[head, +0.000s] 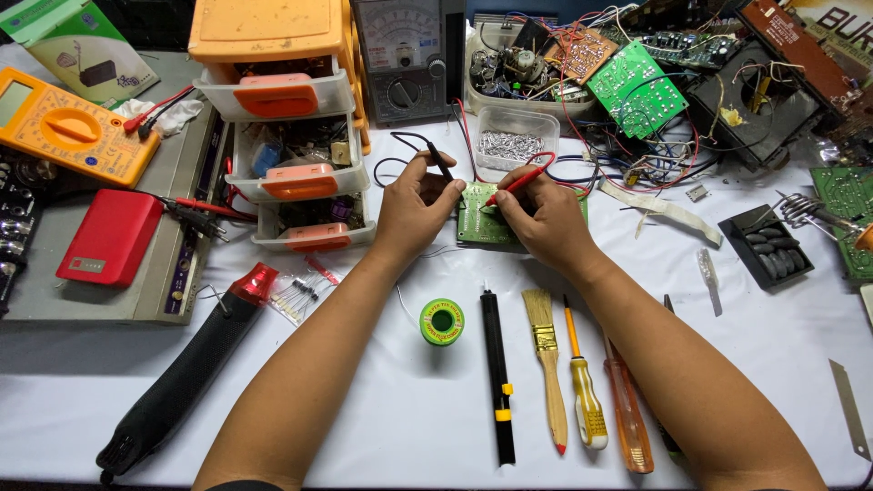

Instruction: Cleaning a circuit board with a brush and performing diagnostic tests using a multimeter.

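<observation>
A small green circuit board [480, 227] lies flat on the white table [391, 418]. My left hand [414, 205] holds a black test probe [440, 162] with its tip down at the board's left edge. My right hand [544, 218] holds a red test probe [520, 184], its tip touching the board's top face. Black and red leads run back from the probes toward an analog meter [405, 59] standing at the rear.
An orange drawer unit [284, 127] stands left of the hands. In front lie a solder spool [442, 322], a black desoldering pump [497, 377], a brush [546, 359], two screwdrivers [587, 400] and a hot-air gun [195, 368]. Boards and tangled wires [637, 86] crowd the back right.
</observation>
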